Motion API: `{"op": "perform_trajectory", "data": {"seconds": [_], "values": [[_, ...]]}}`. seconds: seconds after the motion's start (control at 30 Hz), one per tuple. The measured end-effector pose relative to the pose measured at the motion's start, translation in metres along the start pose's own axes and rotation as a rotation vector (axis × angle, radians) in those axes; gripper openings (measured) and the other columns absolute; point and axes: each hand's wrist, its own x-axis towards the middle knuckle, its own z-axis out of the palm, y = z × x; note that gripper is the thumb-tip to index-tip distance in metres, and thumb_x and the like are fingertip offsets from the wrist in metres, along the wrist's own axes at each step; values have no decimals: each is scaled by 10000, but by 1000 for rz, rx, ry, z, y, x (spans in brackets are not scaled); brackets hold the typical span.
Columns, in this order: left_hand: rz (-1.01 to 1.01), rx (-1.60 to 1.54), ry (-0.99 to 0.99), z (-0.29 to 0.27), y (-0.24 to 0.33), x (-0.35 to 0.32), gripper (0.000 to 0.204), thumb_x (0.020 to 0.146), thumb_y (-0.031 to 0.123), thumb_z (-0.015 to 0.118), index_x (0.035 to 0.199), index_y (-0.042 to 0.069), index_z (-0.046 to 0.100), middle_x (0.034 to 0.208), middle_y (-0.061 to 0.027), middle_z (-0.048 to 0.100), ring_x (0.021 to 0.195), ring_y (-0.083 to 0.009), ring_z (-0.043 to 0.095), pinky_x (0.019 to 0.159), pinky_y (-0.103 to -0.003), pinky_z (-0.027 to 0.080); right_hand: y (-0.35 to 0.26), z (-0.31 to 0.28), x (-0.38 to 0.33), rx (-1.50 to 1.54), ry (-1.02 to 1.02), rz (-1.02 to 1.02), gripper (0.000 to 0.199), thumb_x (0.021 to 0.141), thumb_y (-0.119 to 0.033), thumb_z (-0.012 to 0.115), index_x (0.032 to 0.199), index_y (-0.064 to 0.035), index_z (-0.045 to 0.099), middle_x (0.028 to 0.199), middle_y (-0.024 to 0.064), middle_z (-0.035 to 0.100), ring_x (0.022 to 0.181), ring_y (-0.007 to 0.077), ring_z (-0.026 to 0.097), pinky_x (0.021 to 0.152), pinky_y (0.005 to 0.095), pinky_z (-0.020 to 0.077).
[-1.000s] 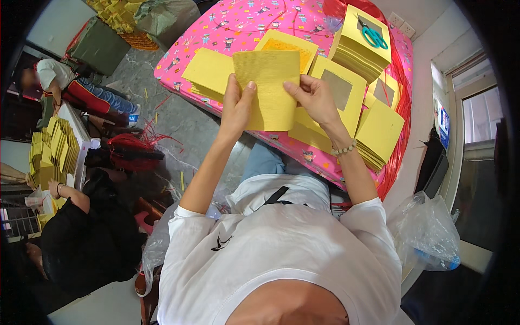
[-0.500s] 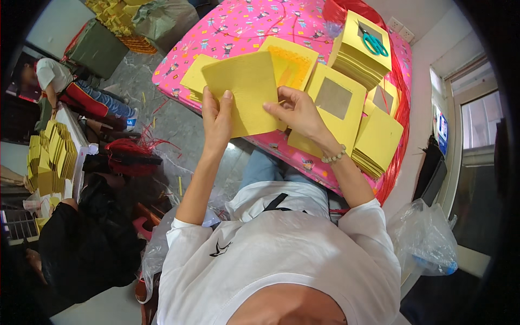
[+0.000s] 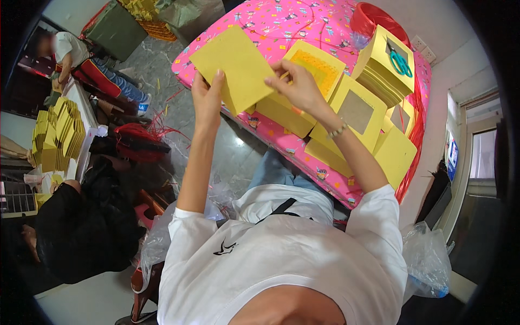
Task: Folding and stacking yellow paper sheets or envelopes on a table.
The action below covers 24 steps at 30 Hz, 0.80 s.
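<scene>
While the sheet is up in the air like this, here's how it looks from where I'm standing:

Left hand: the left hand (image 3: 207,97) is closed on the lower edge of a yellow paper sheet (image 3: 239,67), thumb on the near face, fingers tucked behind.

Right hand: the right hand (image 3: 297,86) pinches the sheet's right-hand edge, fingers curled, nothing else in it.

Sheet: held off the table at about 11 o'clock from the person's chest, tilted, hanging over the near left edge of the pink patterned table (image 3: 303,21).

Stacks: a yellow stack with an orange printed square (image 3: 311,70) sits right behind the right hand at 12 o'clock. A stack with a grey square (image 3: 357,111) is at 1 o'clock, and a tall stack (image 3: 385,67) carrying teal scissors (image 3: 400,62) is further out at 1 o'clock.

Around: a clear plastic bag (image 3: 428,260) at 4 o'clock, another person in black (image 3: 81,227) crouched at 8 o'clock beside more yellow bundles (image 3: 57,135).

Risk: my guess, the sheet is thin and only gripped at the edges, so it could crease or slip out and drop to the floor past the table edge. The right wrist is close enough to nudge the nearest stack out of square too.
</scene>
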Motion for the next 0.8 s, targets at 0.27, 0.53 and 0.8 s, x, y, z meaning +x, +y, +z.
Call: {"op": "perform_trajectory", "data": {"seconds": [0.27, 0.53, 0.8], "values": [[-80, 96, 42, -19, -52, 65, 345, 876, 91, 602, 1187, -13, 496, 1070, -99, 622, 921, -182, 635, 771, -306, 521, 33, 11, 74, -273, -21, -89, 375, 825, -275, 643, 1119, -60, 555, 861, 84, 630, 743, 172, 601, 711, 334, 484], [-92, 200, 115, -28, -101, 50, 334, 837, 86, 618, 1143, -20, 539, 1072, -101, 631, 930, -184, 628, 792, -307, 494, 56, 23, 71, -533, -168, -134, 319, 802, -266, 618, 1026, -42, 578, 858, 137, 665, 850, 290, 639, 760, 415, 470], [-129, 180, 159, -25, -105, 44, 355, 826, 95, 633, 1143, -36, 541, 1057, -108, 636, 927, -174, 626, 803, -301, 489, 60, 19, 77, -516, -190, -119, 289, 822, -245, 584, 1016, -32, 571, 847, 112, 655, 819, 263, 637, 757, 396, 485]]}}
